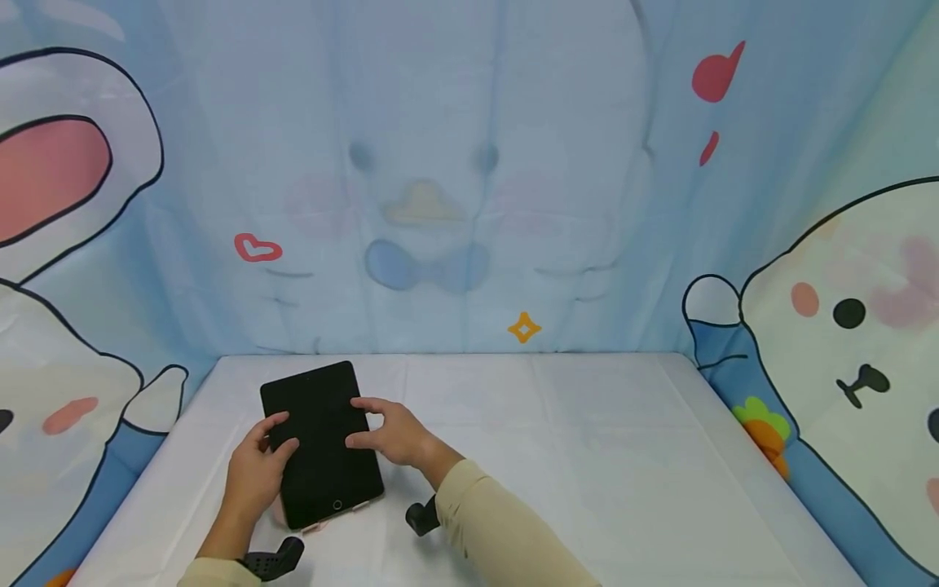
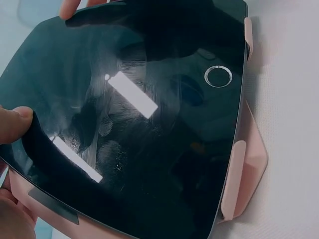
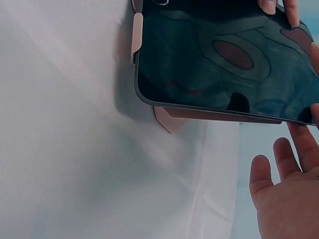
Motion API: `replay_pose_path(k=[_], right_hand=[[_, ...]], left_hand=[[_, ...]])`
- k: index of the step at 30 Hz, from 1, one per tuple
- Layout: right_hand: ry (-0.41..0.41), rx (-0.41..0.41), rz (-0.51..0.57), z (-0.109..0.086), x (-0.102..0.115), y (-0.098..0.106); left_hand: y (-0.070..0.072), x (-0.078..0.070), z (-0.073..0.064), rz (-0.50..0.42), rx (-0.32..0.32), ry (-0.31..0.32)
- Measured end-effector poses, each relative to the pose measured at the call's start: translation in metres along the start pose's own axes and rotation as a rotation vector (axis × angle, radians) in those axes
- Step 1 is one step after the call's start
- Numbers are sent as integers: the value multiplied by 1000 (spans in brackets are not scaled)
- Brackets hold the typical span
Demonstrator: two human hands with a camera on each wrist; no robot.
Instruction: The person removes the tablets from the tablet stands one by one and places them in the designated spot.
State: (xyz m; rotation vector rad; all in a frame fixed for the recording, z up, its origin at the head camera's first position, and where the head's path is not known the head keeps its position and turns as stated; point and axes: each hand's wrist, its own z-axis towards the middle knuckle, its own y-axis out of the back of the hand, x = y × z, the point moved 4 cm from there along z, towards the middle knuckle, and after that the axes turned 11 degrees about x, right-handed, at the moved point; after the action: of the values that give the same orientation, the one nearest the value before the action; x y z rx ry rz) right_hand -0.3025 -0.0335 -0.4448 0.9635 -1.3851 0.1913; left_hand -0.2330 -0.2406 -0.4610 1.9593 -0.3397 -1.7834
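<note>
A black tablet (image 1: 323, 448) leans upright on a pink stand (image 2: 233, 181), its round home button near the lower edge. Small lips of the stand hook in front of that edge. My left hand (image 1: 253, 469) grips the tablet's left side, the thumb (image 2: 17, 122) on the glass and other fingers behind. At the opposite side, my right hand (image 1: 399, 436) pinches the edge. Its lower fingers (image 3: 286, 159) extend beside and behind the tablet in the right wrist view. Most of the stand is hidden behind the tablet.
A white cloth covers the table (image 1: 587, 456), which ends at a blue cartoon curtain (image 1: 440, 122). Black wrist devices (image 1: 275, 560) are strapped below both hands. Smudges and bright light reflections show on the glass.
</note>
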Motion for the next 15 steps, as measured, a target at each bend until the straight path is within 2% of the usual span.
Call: replay_pose_path(k=[7,15], right_hand=[[24,-12,29,0,2,0],[52,-29,58,-2,6,2]], left_hand=[[5,-7,0,22,-9,-28],[7,-15,-2,36,-57,-51]])
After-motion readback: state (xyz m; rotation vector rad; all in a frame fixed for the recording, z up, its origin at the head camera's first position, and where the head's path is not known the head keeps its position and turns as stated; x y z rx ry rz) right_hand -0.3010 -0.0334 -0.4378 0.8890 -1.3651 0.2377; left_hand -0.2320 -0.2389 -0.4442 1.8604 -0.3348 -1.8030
